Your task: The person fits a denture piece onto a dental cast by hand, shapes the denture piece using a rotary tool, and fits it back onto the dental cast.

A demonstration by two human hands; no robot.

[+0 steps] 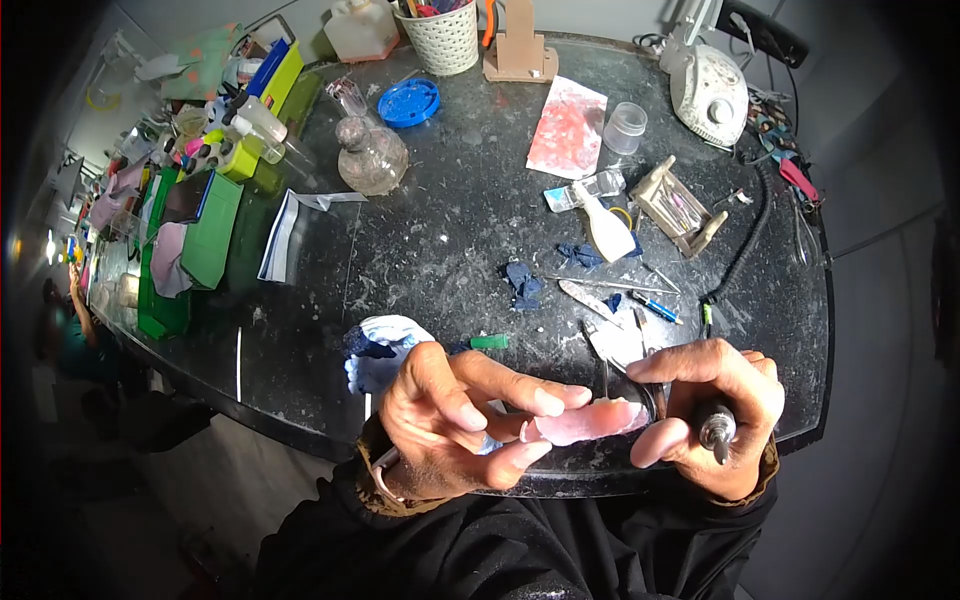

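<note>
My left hand (425, 435) pinches a pink, curved denture base (588, 424) between thumb and fingertips, above the table's front edge. In my right hand (740, 395) a dark rotary handpiece (715, 428) lies gripped, its narrow tip pointing toward me. The thumb and forefinger of that hand are apart, close to the denture base's right end. A white-and-blue crumpled piece (375, 375) lies behind my left hand, partly covered by it. Just beyond my right hand are a blue pen (658, 308) and a pale-handled knife (590, 300).
Farther back stand a white bottle (606, 228), a wooden holder (678, 208), a clear cup (625, 128) and a glass bottle (372, 158). A white control box (708, 95) with a coiled cord (755, 235) is at right. Green bins (212, 232) line the left; another person (82, 320) is beyond.
</note>
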